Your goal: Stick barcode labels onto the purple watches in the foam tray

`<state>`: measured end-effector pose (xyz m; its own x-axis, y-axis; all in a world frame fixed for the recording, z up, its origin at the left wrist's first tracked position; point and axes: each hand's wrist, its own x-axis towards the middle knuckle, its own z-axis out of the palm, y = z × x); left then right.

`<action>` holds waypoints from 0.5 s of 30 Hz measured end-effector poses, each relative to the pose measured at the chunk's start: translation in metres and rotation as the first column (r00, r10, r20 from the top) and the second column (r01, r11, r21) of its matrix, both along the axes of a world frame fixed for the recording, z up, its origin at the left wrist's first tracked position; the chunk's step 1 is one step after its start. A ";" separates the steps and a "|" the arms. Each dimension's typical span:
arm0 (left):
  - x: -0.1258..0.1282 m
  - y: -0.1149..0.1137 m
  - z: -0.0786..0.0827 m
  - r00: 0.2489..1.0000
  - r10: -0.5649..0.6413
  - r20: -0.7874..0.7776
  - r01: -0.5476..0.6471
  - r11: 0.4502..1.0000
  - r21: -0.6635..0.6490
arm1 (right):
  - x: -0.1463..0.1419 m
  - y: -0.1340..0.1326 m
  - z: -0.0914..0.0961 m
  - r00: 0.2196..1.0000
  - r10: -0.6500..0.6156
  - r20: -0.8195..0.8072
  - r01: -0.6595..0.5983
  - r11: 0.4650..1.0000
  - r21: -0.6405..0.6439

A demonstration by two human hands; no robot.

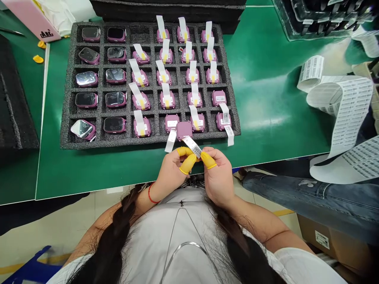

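Observation:
In the head view, a white printed label strip (192, 146) is pinched between the fingertips of my left hand (173, 171) and my right hand (218, 173). Yellow finger cots cover my left thumb and index finger and my right thumb. Just beyond the strip, a purple smartwatch body (184, 130) lies back up over the front edge of the black foam tray (127, 140); the strip's far end meets its lower edge. Another back-up watch (171, 121) sits in the compartment behind it, with a loose white label (170, 141) hanging over the tray edge.
Several more purple watches fill the tray, screens up at left, backs up with white strips at right. A long roll of printed labels (346, 114) curls over the right table edge. Clear plastic trays (322, 19) stand back right; a pink box (32, 17) is back left.

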<state>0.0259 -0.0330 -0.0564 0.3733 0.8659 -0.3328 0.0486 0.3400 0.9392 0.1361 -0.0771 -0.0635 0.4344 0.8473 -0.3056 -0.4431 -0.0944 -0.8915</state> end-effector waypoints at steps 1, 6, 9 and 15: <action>0.001 0.001 0.001 1.000 0.000 -0.004 0.000 1.000 -0.008 | 0.000 0.000 0.000 1.000 0.001 0.006 -0.001 1.000 0.001; 0.003 0.003 0.001 1.000 0.020 -0.008 -0.020 0.999 -0.044 | 0.000 0.000 0.001 1.000 -0.002 0.015 0.002 1.000 0.016; 0.003 0.002 -0.001 1.000 0.022 -0.002 -0.022 0.999 -0.044 | 0.000 0.000 0.002 1.000 0.002 0.012 -0.002 1.000 0.020; 0.006 0.002 -0.004 0.999 0.027 -0.018 -0.028 0.999 -0.046 | 0.000 -0.001 -0.002 0.997 0.000 0.075 -0.004 0.999 0.054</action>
